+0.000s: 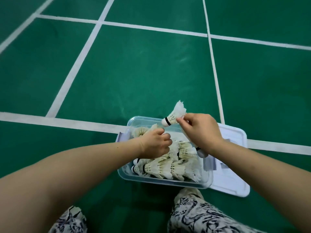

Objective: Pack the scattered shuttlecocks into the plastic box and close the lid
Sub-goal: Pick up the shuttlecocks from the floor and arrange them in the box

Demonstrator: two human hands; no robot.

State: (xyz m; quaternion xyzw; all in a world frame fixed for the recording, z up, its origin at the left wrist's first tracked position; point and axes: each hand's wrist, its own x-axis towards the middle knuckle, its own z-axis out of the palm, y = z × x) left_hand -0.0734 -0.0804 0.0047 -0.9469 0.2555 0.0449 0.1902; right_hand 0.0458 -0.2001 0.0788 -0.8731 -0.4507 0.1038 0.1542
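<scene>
A clear plastic box [161, 180] stands on the green court floor, holding several white feather shuttlecocks [168, 167]. My right hand [200, 132] is above the box's right side and grips shuttlecocks: one [174, 116] points its cork left above the far rim, and another's cork [202, 153] sticks out under the wrist. My left hand [156, 143] is inside the box with curled fingers on a shuttlecock among the pile; the grip itself is partly hidden. The white lid [234, 179] lies flat on the floor to the right of the box.
White court lines [75, 66] cross the green floor [143, 68] beyond and beside the box. My knees in patterned trousers [193, 214] are at the bottom, close to the box's near rim.
</scene>
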